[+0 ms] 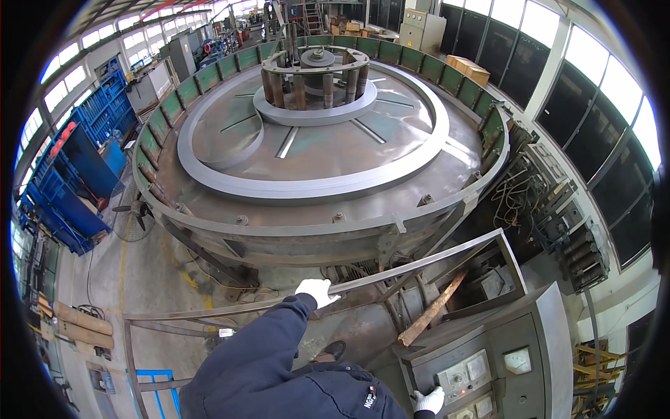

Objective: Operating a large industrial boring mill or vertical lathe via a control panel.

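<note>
My left hand (317, 292), in a white glove, is closed around the top bar of a grey metal railing (391, 274) in front of me. Also gloved in white, my right hand (428, 401) rests at the left side of a grey control panel (499, 335), its fingers bent over the panel face below a dial and small knobs. What those fingers hold, if anything, is hidden. Beyond the railing lies a large round machine table (460, 150) with a green segmented rim. A wide grey metal ring (314, 188) lies flat on it, around a central hub (317, 59) on short posts.
A long wooden beam (433, 309) leans beside the panel. Cables and machinery (516, 192) line the right wall under the windows. At the left stand blue cabinets (77, 181), a floor fan (132, 213) and cardboard rolls (82, 327). Wooden crates (467, 70) sit behind the rim.
</note>
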Motion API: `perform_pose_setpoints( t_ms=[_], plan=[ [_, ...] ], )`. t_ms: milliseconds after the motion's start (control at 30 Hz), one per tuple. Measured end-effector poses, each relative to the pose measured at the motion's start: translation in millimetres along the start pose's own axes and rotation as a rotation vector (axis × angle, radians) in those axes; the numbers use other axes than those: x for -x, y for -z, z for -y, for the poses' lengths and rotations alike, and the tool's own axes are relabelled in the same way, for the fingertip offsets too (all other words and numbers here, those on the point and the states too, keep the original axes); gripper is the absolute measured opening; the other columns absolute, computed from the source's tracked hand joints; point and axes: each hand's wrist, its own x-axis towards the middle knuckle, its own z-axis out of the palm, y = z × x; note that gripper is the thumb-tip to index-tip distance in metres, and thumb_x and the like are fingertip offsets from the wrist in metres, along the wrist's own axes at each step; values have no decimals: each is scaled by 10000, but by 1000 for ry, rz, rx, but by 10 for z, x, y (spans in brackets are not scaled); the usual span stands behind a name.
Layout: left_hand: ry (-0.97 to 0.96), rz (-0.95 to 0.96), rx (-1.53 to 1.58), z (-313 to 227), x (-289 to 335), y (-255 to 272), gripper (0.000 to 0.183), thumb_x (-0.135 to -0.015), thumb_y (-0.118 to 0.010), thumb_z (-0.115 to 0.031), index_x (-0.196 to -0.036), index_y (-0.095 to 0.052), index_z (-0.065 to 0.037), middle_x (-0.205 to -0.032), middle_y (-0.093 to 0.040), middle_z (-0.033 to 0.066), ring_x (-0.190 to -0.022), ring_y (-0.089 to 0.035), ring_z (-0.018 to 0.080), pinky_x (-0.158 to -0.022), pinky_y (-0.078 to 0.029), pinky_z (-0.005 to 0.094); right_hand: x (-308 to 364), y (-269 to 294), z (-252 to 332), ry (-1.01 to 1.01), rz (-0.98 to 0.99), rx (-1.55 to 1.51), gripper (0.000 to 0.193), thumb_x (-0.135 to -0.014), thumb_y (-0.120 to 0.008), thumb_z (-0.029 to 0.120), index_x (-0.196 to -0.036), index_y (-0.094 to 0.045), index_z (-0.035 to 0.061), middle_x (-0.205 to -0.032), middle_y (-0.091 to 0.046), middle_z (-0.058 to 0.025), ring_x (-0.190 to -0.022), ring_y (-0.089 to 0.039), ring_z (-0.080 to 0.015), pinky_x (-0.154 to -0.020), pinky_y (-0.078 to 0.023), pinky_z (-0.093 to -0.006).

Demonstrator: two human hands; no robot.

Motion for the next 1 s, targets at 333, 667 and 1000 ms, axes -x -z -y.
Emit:
perform_pose_setpoints(
  t_ms=[333,667,1000],
  plan=[
    [9,38,-9,-28,-13,39,613,-959,-652,-684,-1119,-730,-98,-1040,-795,177,-982,-771,372,-886,-605,500,-19,-74,-72,28,-7,4,793,-589,-1059,333,-1161,-616,9,-1116,-671,-208,-1083,-663,-410,-965,-543,-487],
    [-16,-39,-28,28,-36,-98,592,-948,-672,-674,-1071,-740,-99,-973,-796,166,-922,-777,367,-846,-614,493,0,-52,-36,25,-33,-7,791,-592,-1058,325,-1171,-618,12,-1116,-671,-205,-1085,-663,-411,-964,-542,-490],
    [-9,-25,-26,5,-21,-51,582,-951,-673,-666,-1063,-735,-98,-973,-792,167,-922,-775,369,-844,-612,495,-3,-46,-39,23,-20,-5,794,-593,-1060,319,-1176,-616,13,-1127,-672,-206,-1094,-665,-412,-971,-543,-489]
  ],
)
